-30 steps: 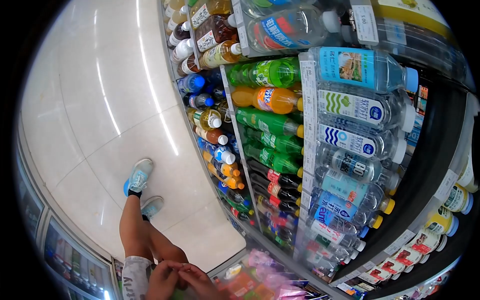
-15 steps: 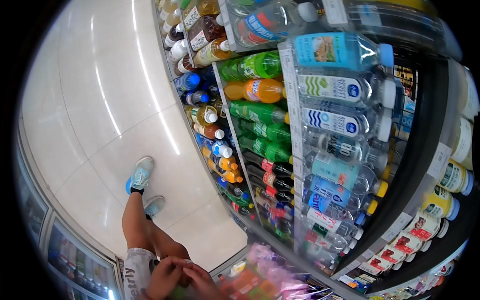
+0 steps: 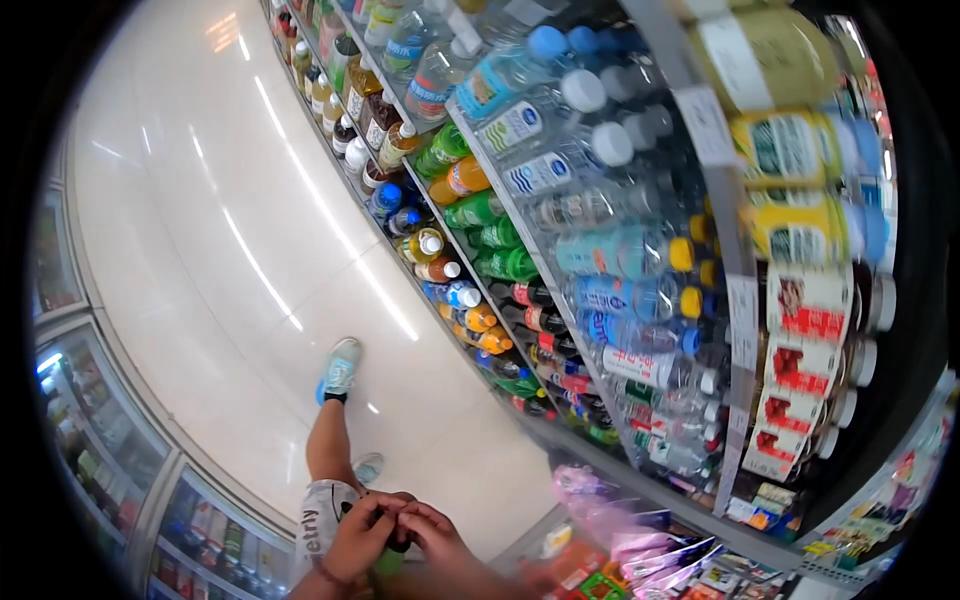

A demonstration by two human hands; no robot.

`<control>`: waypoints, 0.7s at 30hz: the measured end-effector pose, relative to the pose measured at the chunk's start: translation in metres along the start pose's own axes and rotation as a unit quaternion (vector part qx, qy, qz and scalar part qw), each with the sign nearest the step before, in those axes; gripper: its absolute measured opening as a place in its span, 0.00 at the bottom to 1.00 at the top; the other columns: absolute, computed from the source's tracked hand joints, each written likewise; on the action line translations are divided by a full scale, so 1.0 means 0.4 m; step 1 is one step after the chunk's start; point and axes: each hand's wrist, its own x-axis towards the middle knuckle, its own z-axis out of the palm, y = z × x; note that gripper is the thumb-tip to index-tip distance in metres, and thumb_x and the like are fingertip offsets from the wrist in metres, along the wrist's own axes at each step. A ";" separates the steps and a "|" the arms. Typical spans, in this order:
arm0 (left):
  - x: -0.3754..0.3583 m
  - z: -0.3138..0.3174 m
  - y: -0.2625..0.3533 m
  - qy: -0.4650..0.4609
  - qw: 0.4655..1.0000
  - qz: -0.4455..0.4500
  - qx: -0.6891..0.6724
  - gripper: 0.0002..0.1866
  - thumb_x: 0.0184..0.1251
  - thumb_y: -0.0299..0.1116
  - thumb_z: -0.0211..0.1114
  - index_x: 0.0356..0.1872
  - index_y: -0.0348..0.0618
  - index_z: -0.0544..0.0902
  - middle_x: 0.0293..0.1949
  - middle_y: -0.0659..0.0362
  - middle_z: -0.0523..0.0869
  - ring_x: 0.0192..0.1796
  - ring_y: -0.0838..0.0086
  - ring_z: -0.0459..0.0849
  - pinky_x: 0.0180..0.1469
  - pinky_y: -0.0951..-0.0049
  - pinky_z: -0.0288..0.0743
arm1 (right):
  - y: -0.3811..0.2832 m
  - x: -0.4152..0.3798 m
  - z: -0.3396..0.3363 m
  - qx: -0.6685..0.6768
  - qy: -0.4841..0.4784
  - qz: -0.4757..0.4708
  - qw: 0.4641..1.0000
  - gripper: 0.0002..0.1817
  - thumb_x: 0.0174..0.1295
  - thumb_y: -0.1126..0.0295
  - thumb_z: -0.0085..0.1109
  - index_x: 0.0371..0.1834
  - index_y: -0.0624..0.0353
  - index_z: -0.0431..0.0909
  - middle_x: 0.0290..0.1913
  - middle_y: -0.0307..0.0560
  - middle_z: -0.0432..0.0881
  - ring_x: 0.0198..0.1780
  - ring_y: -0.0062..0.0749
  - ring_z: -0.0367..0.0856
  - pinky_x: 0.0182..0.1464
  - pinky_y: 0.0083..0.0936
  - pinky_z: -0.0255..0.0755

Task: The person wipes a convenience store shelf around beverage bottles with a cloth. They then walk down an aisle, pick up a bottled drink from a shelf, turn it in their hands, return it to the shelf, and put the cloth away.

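Standing in a shop aisle beside a drinks shelf, the person holds both hands together low in the view, in front of the body. The left hand and right hand meet around a small dark cap or bottle top, with something green just below it. That looks like a green bottle held between them, though most of it is hidden. The fingers of both hands are curled and pressed together around this spot; whether they pinch the cap or merely cover it cannot be told.

Compared with a second ago, the view has swung: the shelf now runs up the right side at a steeper slant, more of the pale floor shows, and the glass-door coolers on the left are more in view. The hands have come up a little in the frame and sit nearer the middle, yet they stay joined on the same thing. The grip seems unchanged, so the work at the cap looks ongoing rather than finished.

One shoe is planted forward on the floor. Pink packets lie in a low bin just right of the hands.
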 end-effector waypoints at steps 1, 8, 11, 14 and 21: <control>-0.014 0.017 0.007 -0.004 1.000 0.004 0.030 0.09 0.85 0.24 0.55 0.59 0.37 0.78 0.41 0.57 0.85 0.41 0.74 0.84 0.45 0.72 0.81 | -0.026 -0.028 0.025 0.005 0.004 -0.001 1.000 0.16 0.81 0.68 0.55 0.66 0.62 0.81 0.43 0.36 0.81 0.46 0.21 0.78 0.56 0.21 0.74; -0.126 0.150 -0.139 -0.066 0.973 0.036 0.219 0.10 0.85 0.26 0.56 0.59 0.36 0.80 0.46 0.56 0.87 0.48 0.73 0.86 0.56 0.71 0.82 | 0.159 -0.235 -0.148 0.041 0.024 -0.112 0.993 0.10 0.79 0.70 0.59 0.57 0.61 0.83 0.42 0.39 0.83 0.47 0.24 0.82 0.54 0.25 0.77; -0.169 0.226 -0.229 -0.139 0.957 0.004 0.255 0.12 0.83 0.28 0.59 0.59 0.38 0.82 0.48 0.58 0.87 0.50 0.76 0.86 0.55 0.74 0.81 | 0.237 -0.364 -0.218 0.107 0.041 -0.198 0.973 0.08 0.78 0.70 0.60 0.53 0.60 0.84 0.39 0.41 0.86 0.43 0.26 0.84 0.52 0.25 0.79; -0.244 0.323 -0.287 -0.200 0.905 0.045 0.373 0.14 0.78 0.29 0.64 0.60 0.40 0.83 0.52 0.59 0.87 0.49 0.78 0.84 0.52 0.76 0.79 | 0.305 -0.491 -0.279 0.141 0.061 -0.242 0.958 0.05 0.75 0.70 0.60 0.46 0.59 0.83 0.37 0.42 0.86 0.41 0.26 0.84 0.49 0.24 0.78; -0.495 0.483 -0.371 -0.167 0.759 0.242 0.581 0.12 0.70 0.32 0.69 0.52 0.46 0.86 0.50 0.56 0.88 0.48 0.66 0.87 0.48 0.69 0.80 | 0.398 -0.732 -0.322 0.092 0.053 -0.294 0.950 0.16 0.81 0.62 0.50 0.50 0.64 0.83 0.34 0.44 0.85 0.39 0.28 0.82 0.48 0.26 0.75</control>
